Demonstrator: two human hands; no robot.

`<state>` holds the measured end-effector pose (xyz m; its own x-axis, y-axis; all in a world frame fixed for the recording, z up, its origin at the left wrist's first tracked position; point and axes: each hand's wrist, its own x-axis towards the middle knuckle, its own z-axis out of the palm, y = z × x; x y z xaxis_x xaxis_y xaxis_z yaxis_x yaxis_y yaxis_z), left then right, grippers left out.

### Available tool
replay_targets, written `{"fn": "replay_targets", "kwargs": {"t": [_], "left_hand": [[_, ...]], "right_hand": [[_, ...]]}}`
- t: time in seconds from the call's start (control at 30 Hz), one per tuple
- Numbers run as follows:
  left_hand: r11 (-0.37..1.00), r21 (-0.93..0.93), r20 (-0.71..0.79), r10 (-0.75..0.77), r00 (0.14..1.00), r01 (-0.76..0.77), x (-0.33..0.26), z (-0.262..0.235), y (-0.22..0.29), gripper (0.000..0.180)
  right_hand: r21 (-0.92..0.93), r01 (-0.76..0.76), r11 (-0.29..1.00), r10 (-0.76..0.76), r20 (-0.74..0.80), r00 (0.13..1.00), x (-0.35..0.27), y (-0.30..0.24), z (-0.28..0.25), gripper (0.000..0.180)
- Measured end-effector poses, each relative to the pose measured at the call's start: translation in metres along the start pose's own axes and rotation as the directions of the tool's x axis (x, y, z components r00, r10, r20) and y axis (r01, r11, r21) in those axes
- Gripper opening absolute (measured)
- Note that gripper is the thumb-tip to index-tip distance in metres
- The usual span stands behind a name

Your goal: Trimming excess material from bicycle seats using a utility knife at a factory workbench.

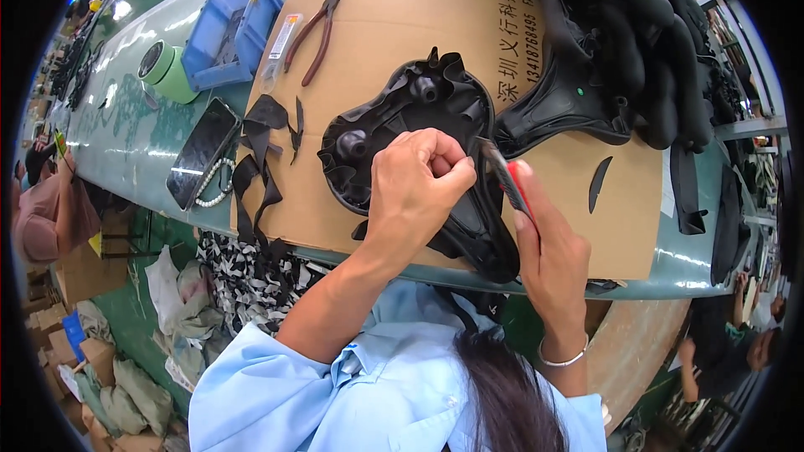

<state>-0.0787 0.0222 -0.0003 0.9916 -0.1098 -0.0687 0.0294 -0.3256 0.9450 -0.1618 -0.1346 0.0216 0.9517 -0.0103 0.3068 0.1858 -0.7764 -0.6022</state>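
Observation:
A black bicycle saddle (448, 96) lies underside up on a brown cardboard sheet, its loose cover edge ruffled around the rim. Over its middle, my left hand (414, 184) is closed in a pinch at the right rim, apparently on the cover's edge; the fingers hide the grip itself. My right hand (551, 255) is wrapped around a red and black utility knife (509, 187). The knife's blade points up and left, close to the saddle's rim and my left fingertips. The saddle's narrow nose points toward me, between both hands.
Several black saddles (599, 42) are heaped at the far right. Pliers (314, 38), a blue bin (230, 29), a green cup (172, 71), a phone (203, 153) and a beaded bracelet (216, 184) lie left. Black scraps (260, 180) hang over the table's near edge.

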Motion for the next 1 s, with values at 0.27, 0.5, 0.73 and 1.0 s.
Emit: {"fn": "replay_targets", "kwargs": {"t": [0.27,0.5,0.73,1.0], "left_hand": [[0.987,-0.155,-0.005,-0.054,0.999,0.052,-0.002,-0.007,-0.002,0.012],[0.988,-0.151,0.077,-0.021,0.997,0.033,-0.005,-0.013,-0.002,0.014],[0.943,-0.328,0.194,0.015,0.981,0.05,-0.005,-0.02,-0.006,0.013],[0.578,-0.798,0.258,0.072,0.963,0.171,0.006,-0.029,-0.011,0.008]], "right_hand": [[-0.097,0.009,0.995,0.004,0.138,0.99,-0.024,0.004,-0.006,0.052],[0.013,0.001,1.0,-0.002,0.114,0.993,0.011,0.0,-0.005,0.053],[-0.002,-0.081,0.997,0.077,0.309,0.948,-0.019,0.011,-0.022,0.053],[-0.093,-0.529,0.844,0.486,0.55,0.679,-0.054,-0.035,-0.057,0.05]]}}
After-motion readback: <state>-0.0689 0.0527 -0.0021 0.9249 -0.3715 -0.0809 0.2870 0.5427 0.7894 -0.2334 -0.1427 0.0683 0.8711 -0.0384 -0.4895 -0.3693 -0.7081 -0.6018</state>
